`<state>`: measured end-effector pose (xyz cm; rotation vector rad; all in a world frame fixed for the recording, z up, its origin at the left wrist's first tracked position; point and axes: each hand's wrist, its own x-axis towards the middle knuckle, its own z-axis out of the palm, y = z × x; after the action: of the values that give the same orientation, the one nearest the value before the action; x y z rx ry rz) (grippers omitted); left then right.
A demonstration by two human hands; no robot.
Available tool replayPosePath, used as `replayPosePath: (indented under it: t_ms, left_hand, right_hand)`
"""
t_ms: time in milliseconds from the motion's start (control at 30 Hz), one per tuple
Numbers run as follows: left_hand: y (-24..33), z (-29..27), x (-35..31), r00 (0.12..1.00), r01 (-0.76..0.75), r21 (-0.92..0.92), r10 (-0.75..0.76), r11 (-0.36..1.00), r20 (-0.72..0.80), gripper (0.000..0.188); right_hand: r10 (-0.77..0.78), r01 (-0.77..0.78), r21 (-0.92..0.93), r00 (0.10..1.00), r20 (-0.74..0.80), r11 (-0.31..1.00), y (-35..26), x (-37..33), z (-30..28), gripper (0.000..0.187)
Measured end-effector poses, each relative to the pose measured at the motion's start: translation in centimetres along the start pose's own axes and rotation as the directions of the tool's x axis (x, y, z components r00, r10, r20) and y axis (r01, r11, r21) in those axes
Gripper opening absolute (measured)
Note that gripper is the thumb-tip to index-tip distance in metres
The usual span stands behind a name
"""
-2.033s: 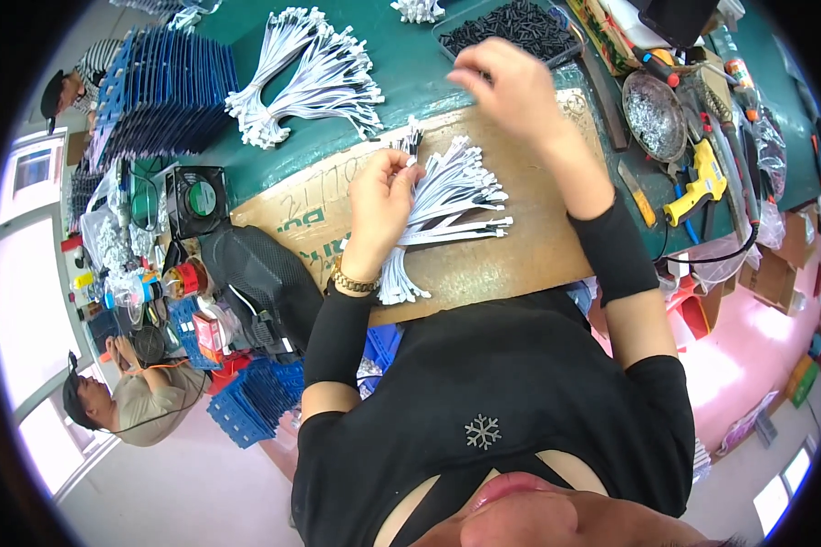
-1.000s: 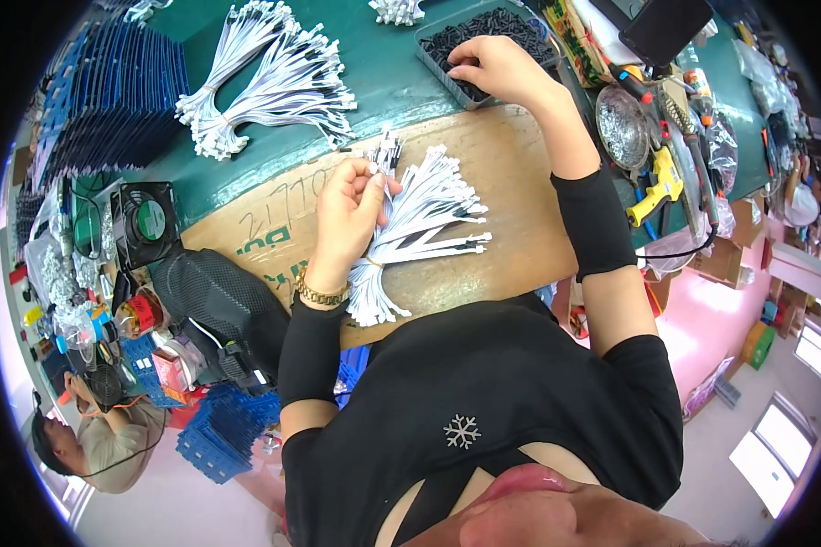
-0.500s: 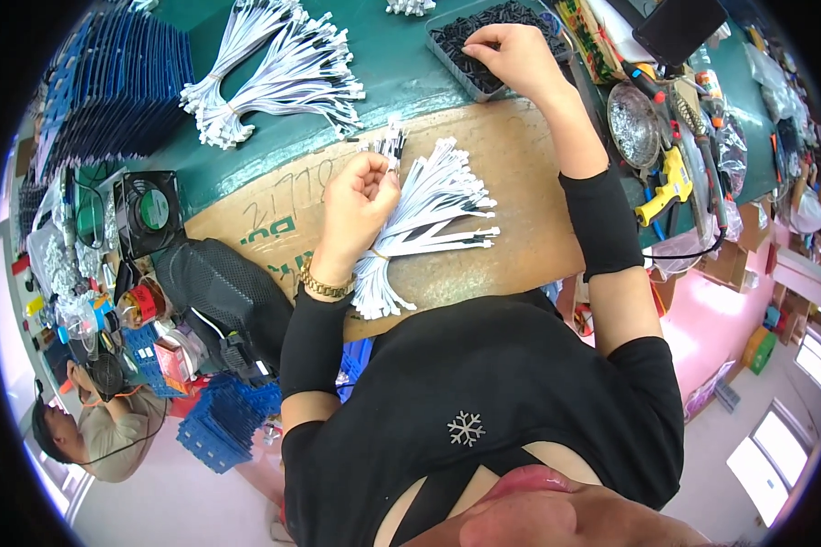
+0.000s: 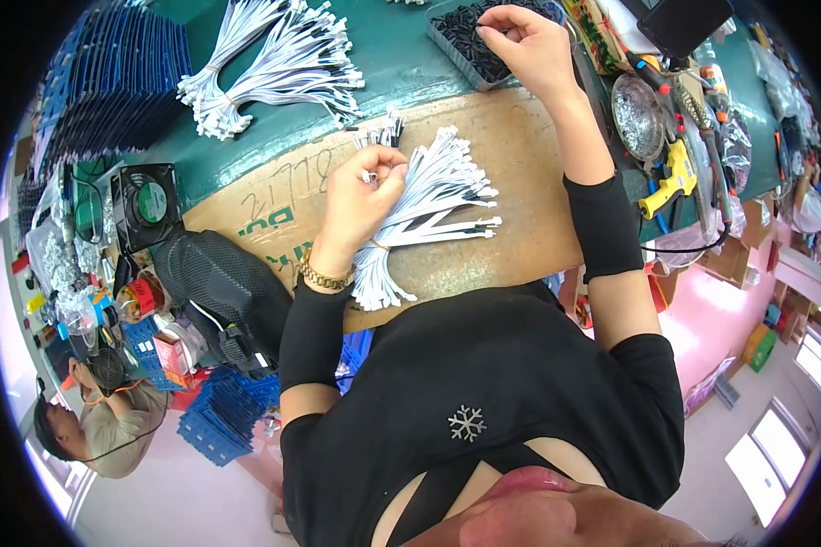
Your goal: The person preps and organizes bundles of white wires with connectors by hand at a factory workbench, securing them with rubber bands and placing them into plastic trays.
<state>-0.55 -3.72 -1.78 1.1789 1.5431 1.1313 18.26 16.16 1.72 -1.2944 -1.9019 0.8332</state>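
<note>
My left hand [image 4: 360, 196] is closed over the cardboard sheet [image 4: 283, 187], with a small white connector showing between its curled fingers, seemingly the end of a white cable. Right beside it lies a banded bundle of white cables [image 4: 438, 196] with white connectors, fanned to the right. A smaller group of cable ends with black sleeves [image 4: 390, 128] sits just beyond that hand. My right hand [image 4: 536, 55] hovers at a clear plastic tray [image 4: 476, 80] of small black tube-like pieces [image 4: 461, 36]. Thumb and forefinger are pinched together; whatever is between them is too small to make out.
Two larger white cable bundles [image 4: 287, 68] lie on the green table at the back left, near stacked blue panels [image 4: 109, 82]. A fan [image 4: 146, 208] and a black mesh bag [image 4: 219, 283] are left. A yellow glue gun [image 4: 670, 178] and metal pan [image 4: 639, 118] stand right. Another person [image 4: 109, 428] works far left.
My right hand has shifted slightly up and right at the tray, still pinched. In my left hand the fingers have curled over, and a white connector now shows between them.
</note>
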Motion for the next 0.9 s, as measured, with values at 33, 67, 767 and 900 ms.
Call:
replayPosePath:
  t_ms: [33, 67, 767, 900]
  left_hand:
    - [-0.1, 0.0, 0.0, 1.000, 0.008, -0.020, -0.007, 1.000, 0.022, 0.004]
    - [-0.2, 0.0, 0.1, 0.999, 0.016, -0.039, -0.014, 0.999, 0.043, 0.003]
    - [-0.3, -0.3, 0.0, 0.986, 0.152, -0.236, -0.132, 0.960, 0.100, 0.010]
    - [-1.0, -0.7, 0.3, 0.990, 0.096, -0.264, -0.066, 0.960, 0.121, 0.012]
  right_hand:
    - [0.002, -0.002, 0.000, 1.000, -0.003, 1.000, 0.4, -0.2, 0.0, 0.020]
    - [-0.103, 0.103, 0.058, 0.995, -0.019, 0.993, 1.1, -0.5, 0.3, 0.018]
    - [-0.478, 0.481, -0.081, 0.877, 0.050, 0.873, 0.1, -2.8, 0.6, 0.015]
    - [-0.356, 0.265, 0.266, 0.849, 0.390, 0.927, -2.2, -6.1, 2.9, 0.016]
